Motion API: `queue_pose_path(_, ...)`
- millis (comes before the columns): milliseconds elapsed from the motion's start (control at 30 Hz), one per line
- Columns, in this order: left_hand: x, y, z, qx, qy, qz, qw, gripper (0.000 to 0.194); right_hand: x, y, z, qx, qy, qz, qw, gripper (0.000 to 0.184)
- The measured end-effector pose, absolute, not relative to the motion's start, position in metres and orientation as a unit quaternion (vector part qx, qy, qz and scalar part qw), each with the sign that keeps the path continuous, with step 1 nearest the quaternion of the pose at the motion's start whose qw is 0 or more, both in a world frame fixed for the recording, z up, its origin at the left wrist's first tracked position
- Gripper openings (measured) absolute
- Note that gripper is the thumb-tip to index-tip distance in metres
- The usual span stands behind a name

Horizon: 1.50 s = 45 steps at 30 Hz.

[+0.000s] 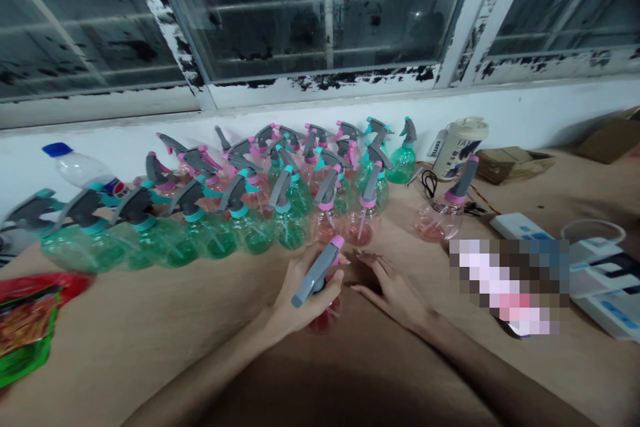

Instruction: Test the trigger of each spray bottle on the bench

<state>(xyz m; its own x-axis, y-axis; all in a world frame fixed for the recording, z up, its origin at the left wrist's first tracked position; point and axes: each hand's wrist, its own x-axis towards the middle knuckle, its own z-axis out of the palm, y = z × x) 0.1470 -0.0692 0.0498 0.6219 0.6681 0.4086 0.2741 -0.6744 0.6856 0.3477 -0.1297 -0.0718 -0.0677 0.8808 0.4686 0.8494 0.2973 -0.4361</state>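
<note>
My left hand (311, 290) is wrapped round the neck of a pink spray bottle (327, 320) with a grey and pink trigger head, near the middle of the table. Just right of it, my right hand (393, 290) rests low over the table with its fingers apart, holding nothing. Beyond both hands stand rows of spray bottles, green ones such as a green spray bottle (290, 227) and pink ones such as a pink-collared spray bottle (364, 223). A separate pink spray bottle (437, 221) stands to the right, apart from the rows.
A clear soda bottle (83, 167) leans at the back left. Red and green snack packaging (30, 327) lies at the left. At the right are a coffee cup (457, 147), a cardboard box (513, 163), white power strips (605, 280) and a blurred-out object (510, 287). Windows line the wall behind.
</note>
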Motion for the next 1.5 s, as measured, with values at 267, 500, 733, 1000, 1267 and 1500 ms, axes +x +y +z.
queue_pose_path(267,0.147,-0.070,0.044,0.846,0.293,0.343,0.285,0.015,0.346,-0.132,-0.066,-0.601,-0.726,0.021,0.333,0.050)
queue_pose_path(500,0.148,-0.068,0.047,0.846,0.280,0.348,0.292,0.011,0.346,-0.132,-0.067,-0.603,-0.723,0.045,0.334,0.053)
queue_pose_path(733,0.148,-0.067,0.037,0.841,0.283,0.372,0.271,0.013,0.347,-0.132,-0.065,-0.593,-0.729,0.052,0.337,0.055)
queue_pose_path(1000,0.148,-0.065,0.034,0.849,0.271,0.371,0.261,0.022,0.346,-0.132,-0.064,-0.595,-0.731,0.060,0.330,0.055)
queue_pose_path(1267,0.147,-0.066,0.037,0.851,0.263,0.345,0.297,0.031,0.342,-0.135,-0.063,-0.590,-0.737,0.055,0.327,0.057)
queue_pose_path(1500,0.142,-0.061,0.036,0.861,0.231,0.317,0.323,0.039,0.323,-0.144,-0.058,-0.532,-0.780,0.110,0.311,0.081)
